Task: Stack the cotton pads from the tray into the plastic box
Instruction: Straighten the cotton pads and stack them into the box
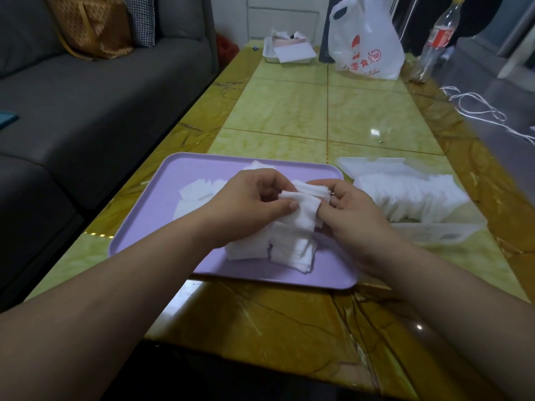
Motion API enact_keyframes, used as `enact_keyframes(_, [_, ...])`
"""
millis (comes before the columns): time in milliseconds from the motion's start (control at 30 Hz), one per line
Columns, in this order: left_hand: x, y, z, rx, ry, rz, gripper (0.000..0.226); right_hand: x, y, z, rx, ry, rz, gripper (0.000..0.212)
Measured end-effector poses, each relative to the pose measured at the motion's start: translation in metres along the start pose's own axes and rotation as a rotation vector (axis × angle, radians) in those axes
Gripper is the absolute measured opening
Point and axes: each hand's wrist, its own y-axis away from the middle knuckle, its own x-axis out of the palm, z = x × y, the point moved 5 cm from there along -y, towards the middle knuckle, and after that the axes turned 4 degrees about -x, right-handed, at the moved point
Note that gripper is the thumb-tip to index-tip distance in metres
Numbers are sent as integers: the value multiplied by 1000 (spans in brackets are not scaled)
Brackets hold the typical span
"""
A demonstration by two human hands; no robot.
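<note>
We are looking into a home living room: a grey fabric sofa (101, 91) is running along the left side, carrying a tan patterned bag (92, 27) and a checked cushion (142, 18). Beside it a low, glossy, marble-patterned counter (289, 111) is holding everyday household clutter. A printed white shopping bag (367, 44) and a clear red-labelled bottle (437, 39) are standing at its far end, and a loose white cord (477, 108) is trailing by its right edge.

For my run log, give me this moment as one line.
left hand, right hand: gripping cotton pad bundle | over purple tray | plastic box: right of tray, holds pads
</note>
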Motion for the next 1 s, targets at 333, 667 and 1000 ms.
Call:
enact_keyframes(333, [3,-5,6,-23,59,-13,13,5,1,-1,9,71,68,22])
enact_keyframes(667, [4,-8,4,0,-155,-238,27,1,5,8,-22,58,42,30])
enact_keyframes(1000, [12,12,-7,87,-636,350,45,-10,4,-2,-93,291,-112,21])
